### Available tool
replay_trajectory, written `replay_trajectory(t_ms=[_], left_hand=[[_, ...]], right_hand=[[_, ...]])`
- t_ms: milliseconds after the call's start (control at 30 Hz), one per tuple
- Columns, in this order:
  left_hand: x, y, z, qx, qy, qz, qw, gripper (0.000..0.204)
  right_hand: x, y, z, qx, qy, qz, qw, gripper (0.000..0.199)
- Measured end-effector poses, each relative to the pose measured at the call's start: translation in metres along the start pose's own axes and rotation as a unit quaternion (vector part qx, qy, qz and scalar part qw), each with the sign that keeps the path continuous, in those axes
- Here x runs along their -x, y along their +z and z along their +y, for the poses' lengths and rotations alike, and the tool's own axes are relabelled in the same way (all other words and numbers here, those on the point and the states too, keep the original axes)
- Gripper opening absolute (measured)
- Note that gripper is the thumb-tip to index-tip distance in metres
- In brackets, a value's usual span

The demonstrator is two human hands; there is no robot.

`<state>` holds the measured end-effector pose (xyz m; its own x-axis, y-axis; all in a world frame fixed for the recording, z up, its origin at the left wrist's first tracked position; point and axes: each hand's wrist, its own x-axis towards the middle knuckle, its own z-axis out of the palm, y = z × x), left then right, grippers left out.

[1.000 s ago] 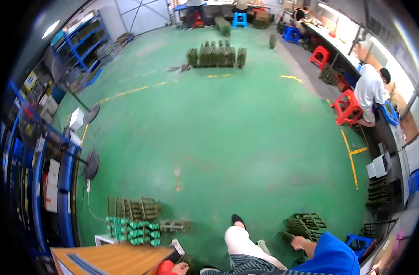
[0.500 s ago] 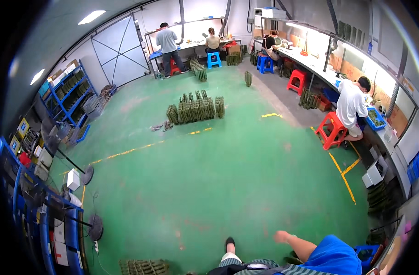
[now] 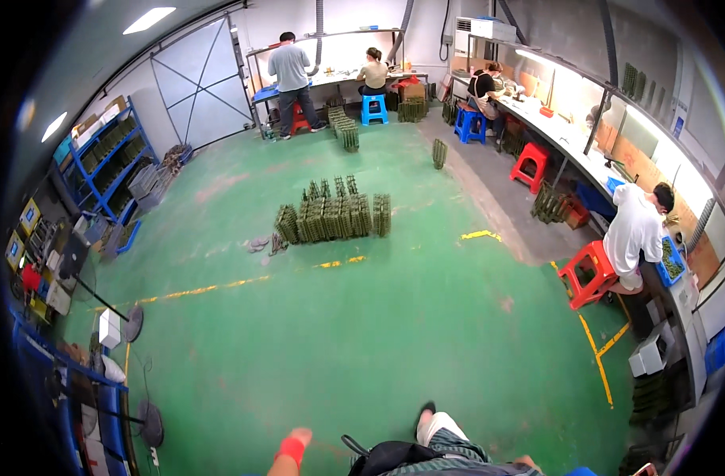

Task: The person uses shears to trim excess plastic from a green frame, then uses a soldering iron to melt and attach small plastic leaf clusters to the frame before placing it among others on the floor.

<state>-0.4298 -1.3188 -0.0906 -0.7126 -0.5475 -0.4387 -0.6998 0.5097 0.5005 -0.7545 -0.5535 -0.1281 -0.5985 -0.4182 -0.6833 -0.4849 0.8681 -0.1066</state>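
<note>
My left hand (image 3: 301,435) shows at the lower edge, left of my body, with a red band (image 3: 292,451) round the wrist. It hangs over the green floor (image 3: 338,333) and touches nothing that I can see; its fingers are small and smeared. A sliver of my right hand (image 3: 527,460) shows at the bottom, beside my striped clothing (image 3: 457,458), with its fingers hidden. Between the hands lies a black bag (image 3: 394,457) against my front. One black shoe (image 3: 427,410) points forward on the floor.
Green racks (image 3: 330,218) stand in a block on the floor ahead. A red stool (image 3: 588,274) and a seated person (image 3: 632,226) are at the right bench. More people work at the back. Blue shelving (image 3: 112,166) and fan stands (image 3: 132,324) line the left.
My left hand has come into view at the lower left. The right hand has drawn back to the lower edge. The room's things ahead appear lower and nearer.
</note>
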Motion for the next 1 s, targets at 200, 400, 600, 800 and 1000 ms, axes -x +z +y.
replay_trajectory(t_ms=[200, 400, 600, 800, 1000], left_hand=[[-0.251, -0.092, 0.202, 0.336, -0.072, 0.084, 0.935, 0.024], [-0.319, -0.073, 0.284, 0.267, -0.133, -0.080, 0.951, 0.024], [-0.319, -0.024, 0.254, -0.172, -0.028, -0.421, 0.890, 0.037], [-0.505, -0.050, 0.354, -0.188, -0.037, -0.324, 0.926, 0.022], [-0.785, -0.158, 0.474, 0.201, -0.154, 0.000, 0.967, 0.036]], right_hand=[[-0.063, -0.133, -0.018, -0.144, 0.088, -0.078, 0.983, 0.018], [-0.348, -0.327, 0.028, 0.079, -0.030, -0.062, 0.994, 0.025], [-0.558, -0.711, -0.143, -0.374, -0.107, 0.177, 0.904, 0.027], [-0.664, -0.789, -0.077, -0.483, -0.047, 0.102, 0.868, 0.028], [-0.698, -0.719, 0.072, -0.052, -0.079, -0.044, 0.995, 0.021]])
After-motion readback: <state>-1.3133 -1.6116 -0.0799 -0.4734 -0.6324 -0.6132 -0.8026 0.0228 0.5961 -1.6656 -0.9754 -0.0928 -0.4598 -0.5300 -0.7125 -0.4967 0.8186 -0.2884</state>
